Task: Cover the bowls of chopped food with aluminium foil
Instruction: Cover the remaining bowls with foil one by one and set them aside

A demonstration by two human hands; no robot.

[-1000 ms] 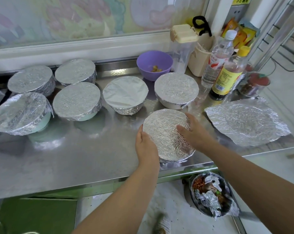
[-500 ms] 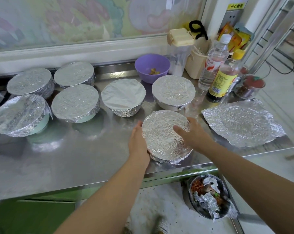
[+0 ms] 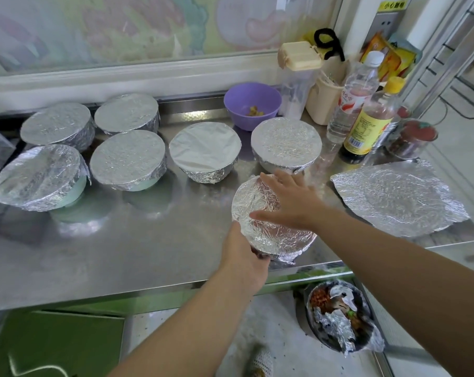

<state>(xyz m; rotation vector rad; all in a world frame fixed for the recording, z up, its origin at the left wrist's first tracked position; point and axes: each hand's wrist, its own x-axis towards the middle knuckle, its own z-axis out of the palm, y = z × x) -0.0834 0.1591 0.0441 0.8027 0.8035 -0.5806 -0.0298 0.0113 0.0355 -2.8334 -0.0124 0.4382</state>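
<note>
A bowl covered with crinkled foil [image 3: 279, 238] stands near the front edge of the steel counter [image 3: 148, 254]. My left hand [image 3: 244, 254] grips its near-left side, fingers curled under the foil rim. My right hand [image 3: 287, 202] lies flat across the top of the foil with fingers spread. Several other foil-covered bowls [image 3: 127, 159] stand in rows to the left and behind. A purple bowl [image 3: 252, 104] at the back is uncovered and has a little chopped food in it. A loose, moulded foil sheet [image 3: 399, 197] lies to the right.
Bottles [image 3: 366, 126], a cream-lidded clear container [image 3: 298, 77] and a red-topped jar [image 3: 412, 140] crowd the back right corner. Below the counter's front edge, a dark bin [image 3: 339, 317] on the floor holds foil scraps and food waste.
My right hand has moved from the bowl's right edge onto the top of the foil, fingers spread. My left hand has slid down to the near-left side of the bowl.
</note>
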